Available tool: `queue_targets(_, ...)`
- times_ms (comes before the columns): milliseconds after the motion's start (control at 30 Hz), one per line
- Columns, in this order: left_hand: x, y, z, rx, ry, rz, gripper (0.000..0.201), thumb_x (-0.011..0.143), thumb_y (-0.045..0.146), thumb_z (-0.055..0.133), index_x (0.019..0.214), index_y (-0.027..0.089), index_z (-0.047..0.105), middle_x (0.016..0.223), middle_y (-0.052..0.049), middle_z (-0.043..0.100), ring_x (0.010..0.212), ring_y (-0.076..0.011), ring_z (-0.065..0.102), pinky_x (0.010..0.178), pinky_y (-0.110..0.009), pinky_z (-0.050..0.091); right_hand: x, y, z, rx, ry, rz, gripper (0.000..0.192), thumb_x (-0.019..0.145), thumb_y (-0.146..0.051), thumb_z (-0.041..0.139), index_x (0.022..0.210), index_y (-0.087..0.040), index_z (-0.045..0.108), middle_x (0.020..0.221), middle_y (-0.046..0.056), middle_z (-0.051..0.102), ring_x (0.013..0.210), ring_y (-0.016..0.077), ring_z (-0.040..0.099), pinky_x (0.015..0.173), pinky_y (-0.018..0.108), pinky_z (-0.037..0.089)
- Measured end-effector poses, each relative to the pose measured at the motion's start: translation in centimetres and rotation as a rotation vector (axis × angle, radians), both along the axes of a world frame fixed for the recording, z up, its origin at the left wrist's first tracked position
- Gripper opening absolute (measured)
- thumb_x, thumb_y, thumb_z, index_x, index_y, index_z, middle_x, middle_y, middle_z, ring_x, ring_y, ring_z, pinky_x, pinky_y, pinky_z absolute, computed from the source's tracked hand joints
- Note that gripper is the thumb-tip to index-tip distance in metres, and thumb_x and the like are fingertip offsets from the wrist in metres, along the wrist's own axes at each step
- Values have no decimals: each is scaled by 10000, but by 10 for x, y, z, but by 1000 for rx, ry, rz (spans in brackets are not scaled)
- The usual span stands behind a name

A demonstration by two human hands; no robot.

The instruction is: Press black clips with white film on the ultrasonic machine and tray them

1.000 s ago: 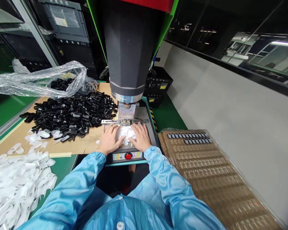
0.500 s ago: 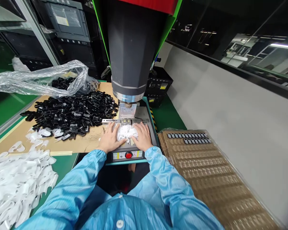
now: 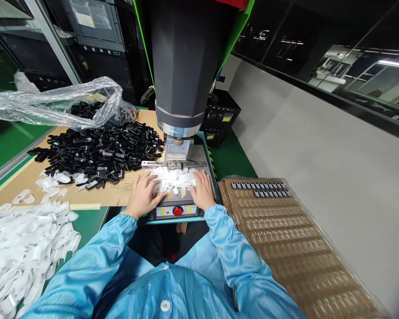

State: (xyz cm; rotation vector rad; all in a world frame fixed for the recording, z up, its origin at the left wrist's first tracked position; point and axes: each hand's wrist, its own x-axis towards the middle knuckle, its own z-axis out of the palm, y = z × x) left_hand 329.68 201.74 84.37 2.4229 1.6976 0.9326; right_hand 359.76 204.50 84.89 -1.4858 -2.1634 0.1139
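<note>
A loose heap of small white plastic pieces (image 3: 174, 178) lies on the metal bed (image 3: 196, 153) of a press, just in front of its fixture (image 3: 175, 164). At the heap's left edge is my left hand (image 3: 142, 194), fingers spread, with the fingertips touching the pieces. My right hand (image 3: 202, 189) rests at the right edge, fingers stretched out flat on the bed. Neither hand grips anything. The dark press head (image 3: 182, 75) hangs above the fixture. A red button (image 3: 177, 211) sits on the front panel below the heap.
Left of the press, a pile of black plastic parts (image 3: 99, 150) lies on cardboard (image 3: 123, 190) beside a clear plastic bag (image 3: 53, 106). A large pile of white pieces (image 3: 26, 252) is nearer me. At right stand stacked trays (image 3: 279, 239) with rows of parts.
My hands have moved apart, the left one going left and toward me, the right slightly right. The white pieces between them have spread wider across the bed.
</note>
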Motion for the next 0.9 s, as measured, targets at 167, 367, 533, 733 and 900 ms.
queue_targets(167,12,9,5,15,9,-2,338,1017,542,607,1179,260,700,1480,-136,642,1595,-357,387,1324,-638,254,-5,13,5,-31,17,87,732,955,-196,534,1671,-143,389,1744,144,376,1695,333,164,1379,615,198)
queue_targets(367,11,6,4,3,-13,-2,302,1006,510,608,1158,271,714,1464,-125,658,1590,-349,397,1329,-621,259,17,5,5,67,140,-51,532,933,-174,550,1459,-194,631,1468,148,613,1530,327,417,1304,574,365)
queue_targets(533,9,5,3,3,-22,-23,275,1006,474,598,1165,283,716,1439,-103,677,1579,-345,413,1331,-622,255,18,1,-2,44,124,-69,329,930,-271,685,1251,-211,720,1418,151,615,1512,356,403,1280,602,378)
queue_targets(733,5,3,2,43,-35,-44,215,1016,367,569,1151,283,714,1412,-92,688,1561,-324,444,1332,-610,263,9,9,-3,40,136,-90,137,956,-259,678,1069,-214,741,1408,148,632,1510,341,406,1267,575,396)
queue_targets(900,2,3,2,27,8,-49,256,990,235,530,1144,287,727,1440,-80,670,1570,-308,434,1333,-609,264,11,11,-2,89,216,-90,136,997,-252,612,988,-232,746,1303,122,691,1425,311,495,1236,526,429)
